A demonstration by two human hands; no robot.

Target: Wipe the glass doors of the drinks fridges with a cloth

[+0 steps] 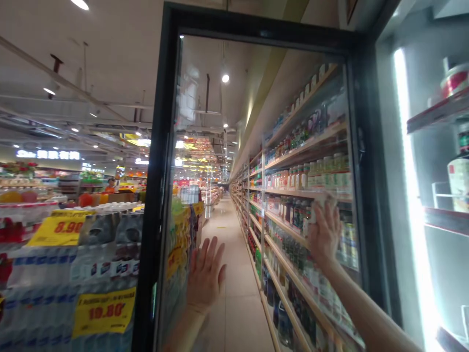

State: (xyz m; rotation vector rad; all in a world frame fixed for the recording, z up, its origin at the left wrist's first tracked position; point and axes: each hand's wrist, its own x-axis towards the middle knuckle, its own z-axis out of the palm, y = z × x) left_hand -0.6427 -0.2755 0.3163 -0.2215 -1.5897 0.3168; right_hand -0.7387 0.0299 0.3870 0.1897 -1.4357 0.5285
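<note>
Yellow price sign (60,229), left of glass door (256,122), atop water-bottle stack (106,230): red "8.90".
Lower yellow price sign (104,310), left of door: red "19.80".
Lit wall sign (47,154), far left of door: characters too blurred.
Shelf bottles (311,176) seen through door: labels unreadable.

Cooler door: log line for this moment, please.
cooler door open | right hand flat on glass | left hand open against glass, lower | drink shelves behind glass
</note>
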